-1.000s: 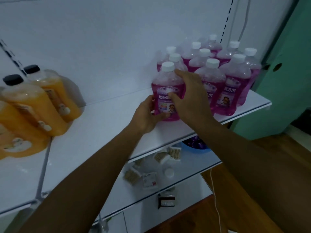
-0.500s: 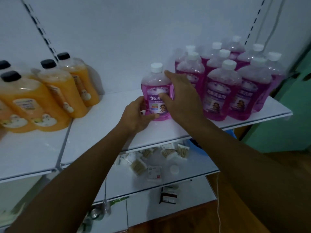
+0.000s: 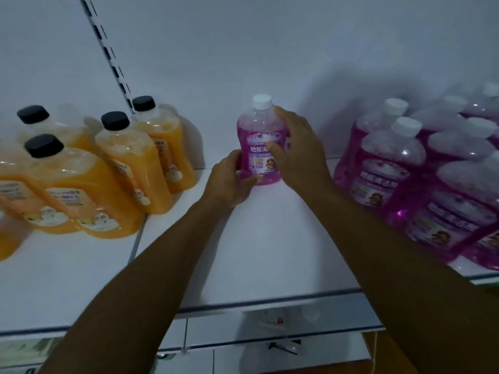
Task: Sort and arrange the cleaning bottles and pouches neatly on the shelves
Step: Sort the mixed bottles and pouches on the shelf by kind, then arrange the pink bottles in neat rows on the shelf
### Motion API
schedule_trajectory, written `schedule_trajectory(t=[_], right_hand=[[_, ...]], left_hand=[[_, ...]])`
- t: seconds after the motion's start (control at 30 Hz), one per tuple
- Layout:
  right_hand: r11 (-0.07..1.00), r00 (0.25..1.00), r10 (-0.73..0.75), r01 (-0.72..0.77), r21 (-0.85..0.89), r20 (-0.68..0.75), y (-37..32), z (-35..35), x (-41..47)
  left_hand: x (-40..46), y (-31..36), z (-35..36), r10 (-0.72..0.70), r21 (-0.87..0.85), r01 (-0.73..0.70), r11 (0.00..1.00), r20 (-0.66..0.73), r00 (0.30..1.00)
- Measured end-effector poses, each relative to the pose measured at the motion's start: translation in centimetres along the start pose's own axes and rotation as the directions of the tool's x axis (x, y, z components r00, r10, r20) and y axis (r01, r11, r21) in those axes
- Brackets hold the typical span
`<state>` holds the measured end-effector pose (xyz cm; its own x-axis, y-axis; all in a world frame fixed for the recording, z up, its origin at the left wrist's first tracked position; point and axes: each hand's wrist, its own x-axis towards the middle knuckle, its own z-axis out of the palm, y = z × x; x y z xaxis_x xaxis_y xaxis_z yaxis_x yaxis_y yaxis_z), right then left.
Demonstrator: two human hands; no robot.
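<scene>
Purple floor-cleaner filled the single bottle (image 3: 259,143) that both hands were working on in the head view, standing upright on the white shelf (image 3: 259,252) in the bare stretch between the two groups. The left hand (image 3: 229,182) gripped its lower left side with fingers curled around the base, while the right hand (image 3: 294,149) wrapped its shoulder and label from the right, thumb across the front. A second earlier this same bottle had stood pressed against the front of the purple bottles (image 3: 421,179), touching its neighbours; by this moment it had been drawn leftward and back toward the rear wall, well apart from that cluster and nearer the orange bottles (image 3: 108,171) with black caps, though still clear of them. The view had also swung left, so the orange group showed more fully and the purple group slid toward the right edge. That shift suggested the person was opening a fresh row or spreading the crowded purple stock along the shelf, so the sorting appeared mid-way rather than near done. Below, a lower shelf (image 3: 270,330) held small items too blurred to name.
</scene>
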<state>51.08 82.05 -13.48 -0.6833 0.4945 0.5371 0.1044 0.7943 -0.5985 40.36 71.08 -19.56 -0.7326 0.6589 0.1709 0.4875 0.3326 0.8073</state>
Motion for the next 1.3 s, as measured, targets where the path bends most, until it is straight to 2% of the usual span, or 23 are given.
schedule_trajectory(t=[0.23, 0.53, 0.67, 0.73, 0.8, 0.9, 1.0, 1.17, 1.3], right_hand=[[1.0, 1.0, -0.001, 0.001, 0.004, 0.029, 0.6, 0.9, 2.1], [0.999, 0.994, -0.04, 0.043, -0.024, 0.101, 0.9, -0.2, 1.7], [0.997, 0.993, -0.078, 0.077, 0.006, 0.092, 1.0, -1.6, 0.1], [0.997, 0.996, -0.071, 0.069, 0.034, 0.06, 0.5, -2.1, -0.4], [0.997, 0.997, -0.059, 0.056, 0.049, 0.057, 0.4, -3.1, -1.5], [0.997, 0.997, -0.045, 0.041, 0.06, 0.063, 0.2, -4.6, -3.5], [0.997, 0.998, -0.042, 0.039, 0.067, 0.044, -0.5, -6.3, -5.2], [1.0, 0.996, 0.024, -0.023, 0.013, -0.084, -1.0, -9.3, -7.8], [0.996, 0.984, 0.083, -0.088, -0.024, -0.157, -0.9, -11.0, -10.2]], left_hand=[[2.0, -0.1, -0.1, -0.033, 0.004, 0.033, 0.999, -0.062, 0.998], [1.3, 0.9, 0.7, -0.156, -0.006, 0.158, 0.987, -0.181, 0.971], [-1.1, 2.6, 1.6, -0.132, 0.016, 0.148, 0.989, -0.37, 0.92], [-2.3, 3.3, 1.8, -0.12, 0.012, 0.136, 0.991, -0.404, 0.907], [-3.9, 4.4, 2.5, -0.123, 0.026, 0.14, 0.99, -0.344, 0.931], [-5.7, 5.9, 3.5, -0.109, 0.048, 0.119, 0.992, -0.174, 0.979], [-6.6, 7.6, 4.1, -0.038, 0.031, 0.039, 0.999, -0.019, 0.999], [-6.3, 10.0, 5.8, 0.187, -0.064, -0.177, 0.982, 0.223, 0.957], [-5.5, 11.1, 8.1, 0.219, -0.172, -0.181, 0.968, 0.234, 0.947]])
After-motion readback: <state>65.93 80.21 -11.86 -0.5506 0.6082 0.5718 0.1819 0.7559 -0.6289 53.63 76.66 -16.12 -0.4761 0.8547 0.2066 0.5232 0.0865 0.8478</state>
